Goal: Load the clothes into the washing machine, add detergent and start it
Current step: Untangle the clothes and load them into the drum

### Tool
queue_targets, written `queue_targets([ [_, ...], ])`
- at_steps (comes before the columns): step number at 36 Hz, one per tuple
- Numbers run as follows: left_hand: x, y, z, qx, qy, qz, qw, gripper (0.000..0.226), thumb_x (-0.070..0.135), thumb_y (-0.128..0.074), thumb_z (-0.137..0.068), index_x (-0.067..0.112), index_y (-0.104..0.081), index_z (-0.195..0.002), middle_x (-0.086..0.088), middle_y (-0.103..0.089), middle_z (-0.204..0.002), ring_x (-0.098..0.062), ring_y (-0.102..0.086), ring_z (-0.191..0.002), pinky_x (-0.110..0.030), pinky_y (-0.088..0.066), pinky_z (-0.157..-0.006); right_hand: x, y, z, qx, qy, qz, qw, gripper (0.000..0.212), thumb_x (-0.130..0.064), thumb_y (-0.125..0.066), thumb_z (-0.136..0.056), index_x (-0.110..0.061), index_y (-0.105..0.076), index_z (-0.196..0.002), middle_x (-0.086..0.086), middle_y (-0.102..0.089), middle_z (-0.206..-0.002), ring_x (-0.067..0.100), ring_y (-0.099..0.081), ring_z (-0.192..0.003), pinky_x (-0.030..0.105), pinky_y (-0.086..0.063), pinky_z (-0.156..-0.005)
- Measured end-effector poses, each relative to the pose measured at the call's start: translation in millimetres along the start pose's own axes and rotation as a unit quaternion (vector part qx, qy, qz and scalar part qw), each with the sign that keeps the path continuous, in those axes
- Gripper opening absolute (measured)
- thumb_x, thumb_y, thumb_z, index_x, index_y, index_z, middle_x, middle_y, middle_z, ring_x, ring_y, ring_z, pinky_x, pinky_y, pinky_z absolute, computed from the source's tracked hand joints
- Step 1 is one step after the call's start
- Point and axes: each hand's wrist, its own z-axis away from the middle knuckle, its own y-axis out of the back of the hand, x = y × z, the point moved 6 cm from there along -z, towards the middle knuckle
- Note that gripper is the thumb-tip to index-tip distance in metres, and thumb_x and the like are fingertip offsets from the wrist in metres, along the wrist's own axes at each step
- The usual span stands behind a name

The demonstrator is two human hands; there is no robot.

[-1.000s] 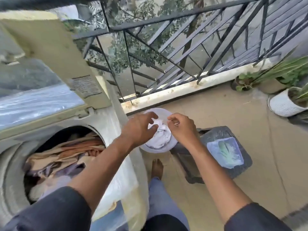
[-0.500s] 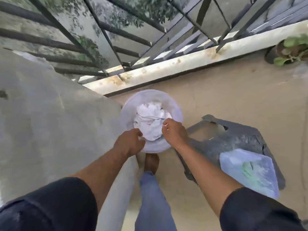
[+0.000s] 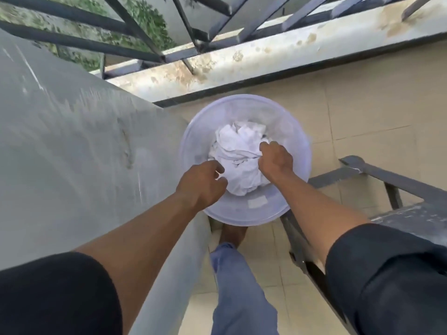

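Fingers point(image 3: 264, 151) of the right hand point(image 3: 275, 160) pinch the white cloth point(image 3: 239, 151); the left hand point(image 3: 202, 183) curls at its near edge. Beneath them the basin point(image 3: 242, 213) holds laundry, so loading seems unfinished, with detergent and start left.

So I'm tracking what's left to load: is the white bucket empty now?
No, a crumpled white cloth lies in the bucket, and the right hand grips it.

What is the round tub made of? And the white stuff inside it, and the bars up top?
The tub looks like thin, pale plastic: its wall is smooth and lets some light through. The white bundle looks like soft cloth, since it is crumpled into folds where the left hand and right hand grab it. The railing bars look like dark painted metal: straight, thin and hard-edged.
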Motion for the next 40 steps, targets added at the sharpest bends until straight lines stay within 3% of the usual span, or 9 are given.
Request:
queue_targets([
  [5, -4.0, -7.2, -7.9, -0.001, 0.005, 0.003, 1.0, 0.036, 0.038, -0.06, -0.101, 0.028, -0.063, -0.136, 0.005, -0.068, -0.136, -0.022, -0.064, -0.121, -0.036, -0.052, -0.104, 11.3, -10.2, -17.1, -0.004, -0.034, -0.008, 0.999, 0.019, -0.012, -0.058, -0.096, -0.014, -0.067, -0.112, 0.015, -0.058, -0.122, 0.037, -0.06, -0.112, 0.037, -0.045, -0.081],
  [12, -0.1, -2.4, 14.6, 0.028, -0.003, 0.008, 1.0, 0.037, 0.035, -0.059, -0.103, 0.025, -0.061, -0.139, 0.002, -0.068, -0.137, -0.024, -0.064, -0.121, -0.035, -0.052, -0.103, -5.3, 32.0, 20.1, 0.094, -0.018, -0.182, 0.979, 0.01, -0.016, -0.059, -0.094, -0.015, -0.064, -0.086, 0.006, -0.063, -0.09, 0.033, -0.061, -0.087, 0.039, -0.05, -0.065],
  [16, 21.8, 10.7, 43.2, 0.062, -0.05, -0.013, 0.997, 0.063, 0.041, -0.064, -0.102, 0.021, -0.041, -0.157, -0.006, -0.053, -0.156, -0.03, -0.056, -0.136, -0.039, -0.047, -0.109, -35.8, 75.9, 77.5, 0.073, 0.036, -0.312, 0.947, 0.011, -0.02, -0.059, -0.099, -0.022, -0.056, -0.089, -0.005, -0.065, -0.084, 0.023, -0.063, -0.084, 0.043, -0.051, -0.073],
  [21, 67.4, 56.0, 82.1, 0.105, -0.126, -0.07, 0.984, 0.088, 0.029, -0.072, -0.092, 0.032, -0.022, -0.165, -0.007, -0.035, -0.167, -0.037, -0.047, -0.141, -0.051, -0.05, -0.108, -64.7, 141.1, 155.2, 0.058, 0.083, -0.419, 0.902, 0.011, -0.015, -0.06, -0.102, -0.021, -0.058, -0.092, -0.013, -0.065, -0.082, 0.008, -0.063, -0.081, 0.026, -0.048, -0.074],
  [25, 106.8, 107.4, 120.3, 0.087, -0.196, -0.184, 0.959, 0.068, 0.026, -0.066, -0.091, 0.037, -0.043, -0.154, 0.006, -0.048, -0.156, -0.03, -0.047, -0.142, -0.05, -0.05, -0.107, -78.3, 214.3, 217.9, 0.076, 0.101, -0.474, 0.871, 0.011, -0.01, -0.057, -0.105, -0.016, -0.059, -0.096, -0.02, -0.056, -0.062, 0.0, -0.051, -0.061, 0.013, -0.037, -0.061],
  [28, 124.0, 138.6, 158.1, 0.06, -0.224, -0.207, 0.951, 0.056, 0.019, -0.066, -0.093, 0.039, -0.058, -0.145, 0.004, -0.055, -0.15, -0.029, -0.05, -0.137, -0.05, -0.05, -0.106, -87.2, 275.7, 266.6, 0.082, 0.132, -0.49, 0.858, 0.013, -0.01, -0.057, -0.105, -0.017, -0.06, -0.095, -0.019, -0.062, -0.067, -0.002, -0.054, -0.063, 0.011, -0.038, -0.062],
  [31, 142.0, 166.5, 202.6, 0.057, -0.278, -0.174, 0.943, 0.065, 0.019, -0.068, -0.093, 0.04, -0.052, -0.152, 0.0, -0.052, -0.156, -0.031, -0.05, -0.141, -0.048, -0.046, -0.113, -100.4, 335.1, 315.2, 0.062, 0.178, -0.496, 0.847, 0.01, -0.018, -0.058, -0.101, -0.012, -0.063, -0.095, 0.0, -0.068, -0.078, 0.007, -0.058, -0.073, 0.019, -0.043, -0.067],
  [35, 161.8, 190.6, 260.1, 0.083, -0.296, -0.121, 0.944, 0.068, 0.046, -0.062, -0.091, 0.052, -0.035, -0.153, -0.003, -0.053, -0.156, -0.032, -0.053, -0.14, -0.05, -0.048, -0.111, -121.0, 403.9, 377.1, 0.039, 0.228, -0.508, 0.83, 0.021, 0.001, -0.059, -0.101, -0.017, -0.067, -0.093, -0.02, -0.074, -0.08, -0.007, -0.065, -0.077, 0.011, -0.047, -0.074],
  [40, 171.0, 207.5, 320.9, 0.161, -0.318, -0.129, 0.925, 0.029, 0.028, -0.071, -0.093, 0.025, -0.07, -0.122, -0.011, -0.075, -0.122, -0.041, -0.067, -0.113, -0.044, -0.055, -0.088, -140.2, 476.6, 445.1, 0.032, 0.304, -0.509, 0.804, 0.019, 0.011, -0.045, -0.103, 0.0, -0.061, -0.101, -0.011, -0.072, -0.072, -0.004, -0.065, -0.069, 0.01, -0.048, -0.067],
])
